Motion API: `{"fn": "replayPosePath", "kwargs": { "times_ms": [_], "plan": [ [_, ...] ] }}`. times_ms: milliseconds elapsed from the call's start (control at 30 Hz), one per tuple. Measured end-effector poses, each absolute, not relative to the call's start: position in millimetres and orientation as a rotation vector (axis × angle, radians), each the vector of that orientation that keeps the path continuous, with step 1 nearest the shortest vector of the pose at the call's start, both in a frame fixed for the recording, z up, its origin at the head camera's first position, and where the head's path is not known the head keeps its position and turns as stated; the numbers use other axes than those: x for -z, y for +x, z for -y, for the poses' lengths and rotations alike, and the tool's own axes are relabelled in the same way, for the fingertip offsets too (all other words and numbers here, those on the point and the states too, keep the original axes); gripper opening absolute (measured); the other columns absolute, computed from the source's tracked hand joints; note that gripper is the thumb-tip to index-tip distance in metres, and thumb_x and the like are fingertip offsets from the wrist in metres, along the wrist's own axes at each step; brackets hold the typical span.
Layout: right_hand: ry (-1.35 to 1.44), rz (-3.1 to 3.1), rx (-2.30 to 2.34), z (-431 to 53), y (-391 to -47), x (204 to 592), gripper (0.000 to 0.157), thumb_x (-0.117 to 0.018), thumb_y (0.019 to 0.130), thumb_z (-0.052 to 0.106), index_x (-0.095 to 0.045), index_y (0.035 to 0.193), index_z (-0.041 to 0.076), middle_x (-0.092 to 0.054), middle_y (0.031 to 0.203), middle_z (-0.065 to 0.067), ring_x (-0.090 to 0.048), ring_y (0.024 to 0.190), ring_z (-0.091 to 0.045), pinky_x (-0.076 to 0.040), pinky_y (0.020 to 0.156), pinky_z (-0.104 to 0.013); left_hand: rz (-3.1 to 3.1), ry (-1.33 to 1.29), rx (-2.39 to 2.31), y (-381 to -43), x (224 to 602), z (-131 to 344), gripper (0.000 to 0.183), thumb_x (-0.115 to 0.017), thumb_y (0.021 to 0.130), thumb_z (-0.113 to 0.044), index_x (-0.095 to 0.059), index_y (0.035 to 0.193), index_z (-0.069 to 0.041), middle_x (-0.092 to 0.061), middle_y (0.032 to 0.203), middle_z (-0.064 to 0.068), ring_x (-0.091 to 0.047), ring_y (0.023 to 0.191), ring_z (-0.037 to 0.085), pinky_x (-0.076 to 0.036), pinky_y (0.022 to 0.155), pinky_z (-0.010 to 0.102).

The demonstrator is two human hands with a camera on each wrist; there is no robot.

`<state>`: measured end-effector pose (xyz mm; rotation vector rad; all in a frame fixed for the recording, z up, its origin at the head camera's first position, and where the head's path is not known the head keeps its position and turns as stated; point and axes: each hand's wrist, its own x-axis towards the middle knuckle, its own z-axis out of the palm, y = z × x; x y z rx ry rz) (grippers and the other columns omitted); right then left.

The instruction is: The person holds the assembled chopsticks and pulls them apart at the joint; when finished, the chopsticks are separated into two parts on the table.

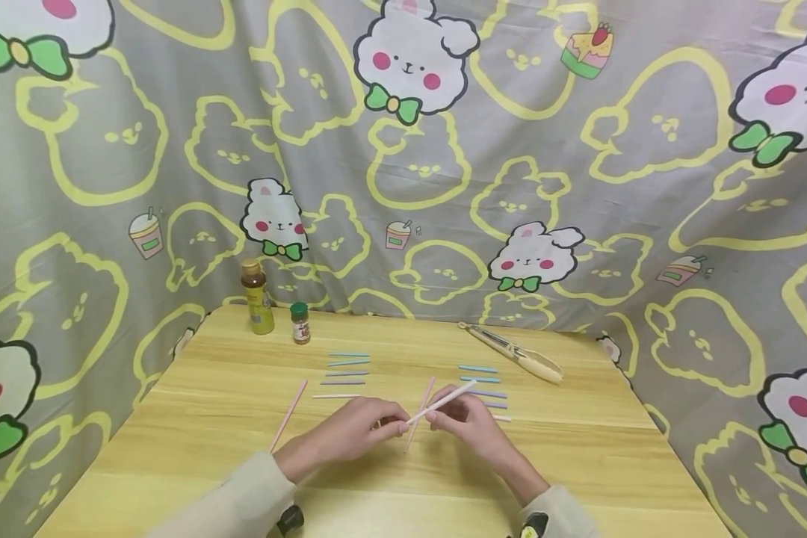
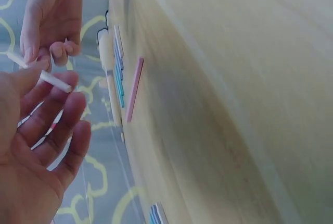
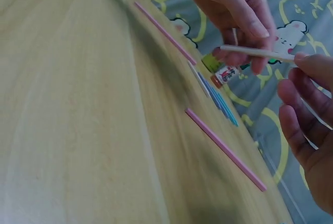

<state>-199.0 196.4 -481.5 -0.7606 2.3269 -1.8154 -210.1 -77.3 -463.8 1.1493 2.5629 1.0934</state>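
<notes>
A thin white stick (image 1: 444, 401), like a straw, slants upward to the right between my two hands above the table. My left hand (image 1: 366, 424) pinches it near its lower end with thumb and forefinger; the other fingers are loosely bent in the left wrist view. My right hand (image 1: 469, 426) also pinches the stick, its thumb and forefinger covering part of it in the right wrist view. Below the hands a pink stick (image 1: 430, 387) lies on the table, partly hidden. Another pink stick (image 1: 289, 415) lies beside my left wrist.
Blue, purple and white sticks (image 1: 346, 373) lie in a row at left; a similar row (image 1: 480, 379) is partly behind my right hand. At the back stand a sauce bottle (image 1: 260, 306) and a green-capped spice jar (image 1: 300, 329). Tongs (image 1: 511, 351) lie back right. A patterned curtain (image 1: 410, 164) surrounds the table.
</notes>
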Motion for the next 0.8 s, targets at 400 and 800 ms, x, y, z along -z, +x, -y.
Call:
{"fn": "replayPosePath", "kwargs": {
  "times_ms": [400,800],
  "plan": [
    [-0.793,-2.214,1.877,-212,-197,482,0.032,-0.052,0.115,0.016,-0.072,0.129,-0.005,-0.076,0.105,-0.014,-0.074,0.093,-0.018,-0.062,0.092,-0.032,-2.677,1.108,-1.124,-210,464,82,0.019,-0.066,0.111,-0.032,-0.077,0.107,-0.016,-0.065,0.084,-0.016,-0.056,0.073,0.002,-0.049,0.063,0.021],
    [-0.773,-2.398,1.621,-213,-195,479,0.028,-0.068,0.108,0.017,-0.076,0.125,-0.005,-0.084,0.102,-0.016,-0.068,0.075,-0.006,-0.057,0.068,-0.022,-2.706,1.178,-1.102,-212,464,81,0.022,-0.062,0.113,-0.028,-0.078,0.113,-0.013,-0.077,0.099,-0.005,-0.059,0.081,-0.002,-0.053,0.071,0.021]
  ]
}}
